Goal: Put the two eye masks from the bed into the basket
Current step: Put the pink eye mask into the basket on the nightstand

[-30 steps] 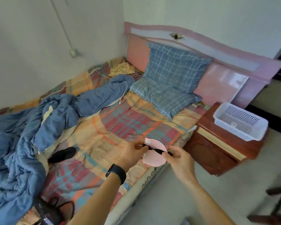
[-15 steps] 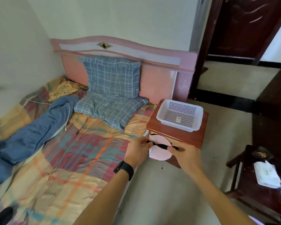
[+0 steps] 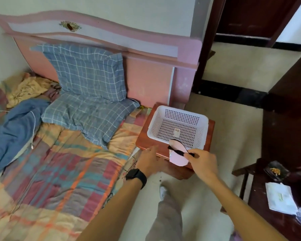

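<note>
So far, neither mask had been delivered: a pale pink oval eye mask (image 3: 178,158) was pinched by its black strap in the right hand (image 3: 202,163) just short of the empty white perforated plastic basket (image 3: 178,126), while the left hand (image 3: 150,160) was held loosely spread and empty, and the second mask was not in view.

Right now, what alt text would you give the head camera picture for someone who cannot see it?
A person's right hand holds a pink eye mask by its black strap at the near rim of a white basket on a wooden nightstand; the left hand is open beside it, bed at left.

Both arms are stretched forward; the right hand (image 3: 202,163) is pinched closed, the left hand (image 3: 150,160) is held loosely open.
</note>
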Demonstrator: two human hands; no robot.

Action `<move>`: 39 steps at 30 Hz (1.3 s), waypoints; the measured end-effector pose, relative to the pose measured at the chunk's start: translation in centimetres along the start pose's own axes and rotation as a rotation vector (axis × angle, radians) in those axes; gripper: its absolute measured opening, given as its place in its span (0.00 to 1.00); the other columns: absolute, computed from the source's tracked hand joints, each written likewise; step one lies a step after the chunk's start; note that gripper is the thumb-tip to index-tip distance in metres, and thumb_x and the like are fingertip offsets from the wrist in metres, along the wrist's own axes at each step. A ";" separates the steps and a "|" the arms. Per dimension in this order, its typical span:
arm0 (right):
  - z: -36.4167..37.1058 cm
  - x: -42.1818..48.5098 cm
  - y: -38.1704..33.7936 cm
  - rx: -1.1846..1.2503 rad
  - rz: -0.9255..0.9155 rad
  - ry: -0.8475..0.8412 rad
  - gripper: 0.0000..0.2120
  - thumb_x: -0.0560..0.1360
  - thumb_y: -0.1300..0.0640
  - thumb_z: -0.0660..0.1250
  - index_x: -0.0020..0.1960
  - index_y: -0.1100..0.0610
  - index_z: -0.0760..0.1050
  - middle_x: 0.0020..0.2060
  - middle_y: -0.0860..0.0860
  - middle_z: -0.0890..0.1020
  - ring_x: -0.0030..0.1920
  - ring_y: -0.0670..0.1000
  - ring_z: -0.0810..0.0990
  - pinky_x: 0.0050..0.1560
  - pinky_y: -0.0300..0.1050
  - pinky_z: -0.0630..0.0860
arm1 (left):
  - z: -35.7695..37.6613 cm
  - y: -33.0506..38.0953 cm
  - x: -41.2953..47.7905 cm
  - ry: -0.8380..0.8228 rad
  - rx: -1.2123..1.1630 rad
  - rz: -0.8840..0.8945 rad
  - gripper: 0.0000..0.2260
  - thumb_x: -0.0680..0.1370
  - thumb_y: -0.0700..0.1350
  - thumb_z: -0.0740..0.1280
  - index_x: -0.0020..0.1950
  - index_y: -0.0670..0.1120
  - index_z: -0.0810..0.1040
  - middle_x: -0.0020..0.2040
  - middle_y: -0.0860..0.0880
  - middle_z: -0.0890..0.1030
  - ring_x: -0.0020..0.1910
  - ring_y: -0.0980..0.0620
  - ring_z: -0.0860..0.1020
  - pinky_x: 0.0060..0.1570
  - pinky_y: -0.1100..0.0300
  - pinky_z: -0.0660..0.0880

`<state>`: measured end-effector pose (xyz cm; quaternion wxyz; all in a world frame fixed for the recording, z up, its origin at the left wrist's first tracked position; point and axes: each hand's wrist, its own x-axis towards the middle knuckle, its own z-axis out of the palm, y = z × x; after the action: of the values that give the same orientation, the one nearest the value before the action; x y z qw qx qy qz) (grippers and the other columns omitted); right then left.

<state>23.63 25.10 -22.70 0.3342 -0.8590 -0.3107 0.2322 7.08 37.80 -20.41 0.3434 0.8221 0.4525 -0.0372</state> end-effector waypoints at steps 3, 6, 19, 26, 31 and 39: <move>1.0 6.3 1.1 -0.002 0.054 -0.040 0.10 0.74 0.48 0.71 0.51 0.51 0.85 0.39 0.46 0.84 0.43 0.50 0.81 0.47 0.44 0.76 | 0.4 -0.8 6.3 -0.046 0.158 -0.077 0.30 0.78 0.53 0.61 0.79 0.50 0.57 0.79 0.43 0.59 0.78 0.41 0.56 0.75 0.41 0.56; 2.1 11.9 1.6 -0.015 0.120 -0.070 0.05 0.74 0.49 0.71 0.45 0.49 0.82 0.35 0.45 0.81 0.40 0.50 0.79 0.40 0.42 0.70 | 1.2 -1.9 12.1 -0.037 0.210 -0.113 0.32 0.80 0.54 0.58 0.80 0.53 0.47 0.82 0.45 0.47 0.80 0.43 0.43 0.76 0.40 0.43; 10.9 27.3 4.8 0.014 0.318 -0.305 0.07 0.75 0.50 0.70 0.41 0.52 0.82 0.35 0.50 0.85 0.38 0.52 0.84 0.43 0.51 0.82 | 7.6 -5.7 20.7 -0.019 0.261 -0.264 0.39 0.78 0.58 0.54 0.76 0.50 0.28 0.78 0.51 0.31 0.77 0.50 0.35 0.75 0.42 0.41; 13.9 31.0 5.8 -0.182 -0.016 -0.347 0.09 0.80 0.51 0.64 0.48 0.57 0.76 0.34 0.50 0.80 0.33 0.49 0.77 0.27 0.38 0.63 | 9.9 -5.3 20.9 0.097 0.298 -0.347 0.39 0.76 0.59 0.51 0.77 0.49 0.30 0.78 0.52 0.31 0.77 0.50 0.32 0.76 0.46 0.37; 14.6 32.9 5.8 -0.407 -0.271 -0.401 0.06 0.80 0.53 0.63 0.52 0.54 0.68 0.32 0.49 0.78 0.29 0.51 0.76 0.23 0.38 0.63 | 10.4 -5.3 21.1 0.115 0.323 -0.365 0.40 0.77 0.64 0.51 0.77 0.49 0.31 0.79 0.52 0.33 0.78 0.49 0.34 0.76 0.46 0.37; 13.8 32.9 5.0 -0.584 -0.377 -0.529 0.18 0.81 0.48 0.60 0.69 0.46 0.66 0.40 0.52 0.83 0.36 0.56 0.81 0.31 0.45 0.71 | 9.5 -4.8 21.2 0.054 0.327 -0.389 0.40 0.78 0.66 0.50 0.77 0.49 0.30 0.78 0.52 0.31 0.77 0.48 0.33 0.75 0.45 0.35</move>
<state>40.16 50.78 -41.80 0.0228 -0.7564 -0.5899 0.2817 18.24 49.03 -38.08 0.1799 0.7650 0.5990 -0.1534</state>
